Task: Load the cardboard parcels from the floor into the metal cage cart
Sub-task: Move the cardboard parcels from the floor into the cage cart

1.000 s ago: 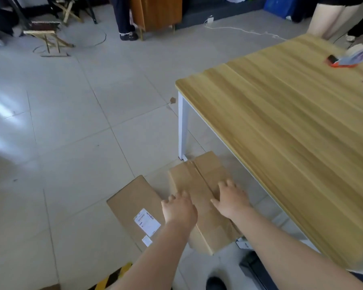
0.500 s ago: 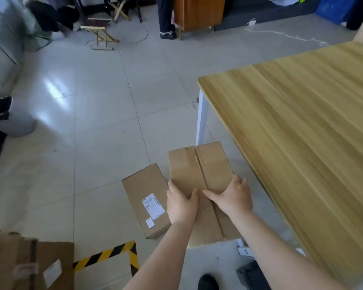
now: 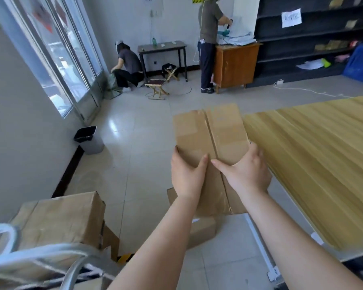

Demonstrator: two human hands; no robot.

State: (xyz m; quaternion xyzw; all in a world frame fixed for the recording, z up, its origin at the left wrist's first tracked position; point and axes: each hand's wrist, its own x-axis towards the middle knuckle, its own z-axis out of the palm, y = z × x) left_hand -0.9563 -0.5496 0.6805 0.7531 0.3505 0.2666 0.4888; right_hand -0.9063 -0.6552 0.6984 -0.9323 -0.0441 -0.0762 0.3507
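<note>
Head camera: I hold a long cardboard parcel [image 3: 211, 141] in the air in front of me, my left hand [image 3: 187, 177] gripping its left edge with the thumb laid flat across the top face and the other fingers wrapped out of sight beneath. My right hand [image 3: 246, 174] grips the right edge the same way, thumb stretched over the top toward the taped centre seam, fingers curled around the side. The parcel is clear of the floor, its far end pointing away from me, just beside the near corner of the wooden table [image 3: 323, 164] on my right. Under my forearms a second parcel [image 3: 201, 231] lies on the tiled floor [image 3: 138, 155]. At lower left, the blurred rounded bars of the metal cage cart [image 3: 50, 258] cross the corner, with a large cardboard box [image 3: 61, 218] behind them; whether it sits inside the cart I cannot tell. A grey waste bin [image 3: 89, 140] stands against the left wall. Across the room one person crouches [image 3: 127, 68] by the glass door and another stands [image 3: 209, 42] at a brown wooden cabinet [image 3: 236, 63], next to dark shelving [image 3: 312, 36].
</note>
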